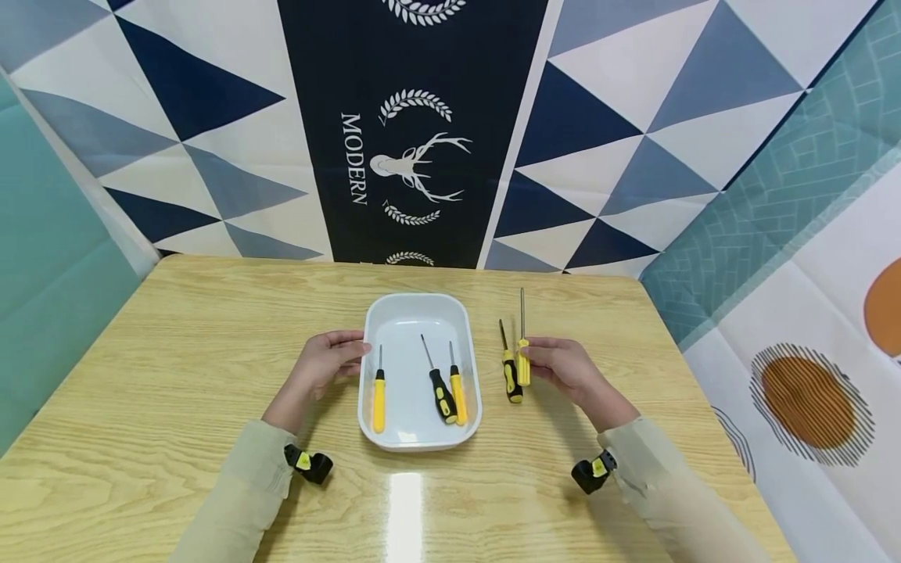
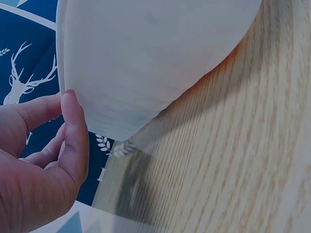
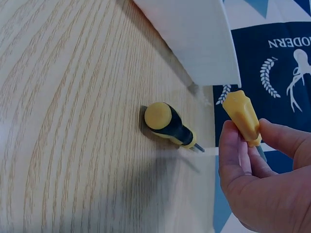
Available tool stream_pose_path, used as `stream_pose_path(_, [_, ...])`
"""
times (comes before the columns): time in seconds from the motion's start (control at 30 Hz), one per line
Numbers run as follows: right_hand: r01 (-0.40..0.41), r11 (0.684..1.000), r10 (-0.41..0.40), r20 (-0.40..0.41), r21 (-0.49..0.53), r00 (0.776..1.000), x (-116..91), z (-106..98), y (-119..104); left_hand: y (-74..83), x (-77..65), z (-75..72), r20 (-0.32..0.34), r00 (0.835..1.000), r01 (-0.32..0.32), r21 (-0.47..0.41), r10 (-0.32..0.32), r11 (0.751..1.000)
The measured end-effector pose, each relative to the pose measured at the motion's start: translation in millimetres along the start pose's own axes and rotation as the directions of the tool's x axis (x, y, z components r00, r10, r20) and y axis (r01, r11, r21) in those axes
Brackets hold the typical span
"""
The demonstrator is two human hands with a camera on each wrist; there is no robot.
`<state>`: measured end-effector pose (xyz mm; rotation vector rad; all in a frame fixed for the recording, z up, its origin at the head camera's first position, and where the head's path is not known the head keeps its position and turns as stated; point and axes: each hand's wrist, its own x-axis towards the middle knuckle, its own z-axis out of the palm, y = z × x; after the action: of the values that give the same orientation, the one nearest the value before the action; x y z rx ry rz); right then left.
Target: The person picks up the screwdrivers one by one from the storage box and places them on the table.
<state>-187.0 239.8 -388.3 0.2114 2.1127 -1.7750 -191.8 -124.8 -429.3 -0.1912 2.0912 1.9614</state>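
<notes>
My left hand (image 1: 325,364) grips the left rim of a white plastic tray (image 1: 421,439), thumb and fingers on its edge in the left wrist view. Inside the tray lie a yellow screwdriver (image 1: 379,403) at the left, and a black-and-yellow screwdriver (image 1: 443,396) beside another yellow screwdriver (image 1: 458,395) at the right. Right of the tray, my right hand (image 1: 566,367) pinches a screwdriver with an all-yellow handle (image 3: 241,115), its shaft pointing away from me. Close under it, a black-and-yellow screwdriver (image 3: 167,125) lies on the table.
The wooden table (image 1: 176,375) reaches back to a wall covering (image 1: 415,164) with triangles and a deer print. Small black wrist cameras sit below both hands, the left camera (image 1: 308,464) and the right camera (image 1: 594,472).
</notes>
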Motion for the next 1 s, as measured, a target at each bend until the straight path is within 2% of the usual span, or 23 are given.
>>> stream_pose_path(0.23, [0.002,1.0,-0.002,0.004,0.02,1.0,-0.2,-3.6,1.7,-0.7,0.3,0.3,-0.012,1.0,0.027,-0.007,-0.027,1.0])
stream_pose_path(0.7, [-0.008,0.999,0.009,-0.016,0.051,1.0,2.9,-12.3,10.8,-0.4,0.4,0.3,-0.013,1.0,0.013,-0.016,-0.014,1.0])
stream_pose_path(1.0, [-0.036,0.999,0.036,-0.049,0.0,0.998,9.1,-16.3,21.2,-1.4,0.5,0.4,-0.011,1.0,0.007,-0.014,-0.007,1.0])
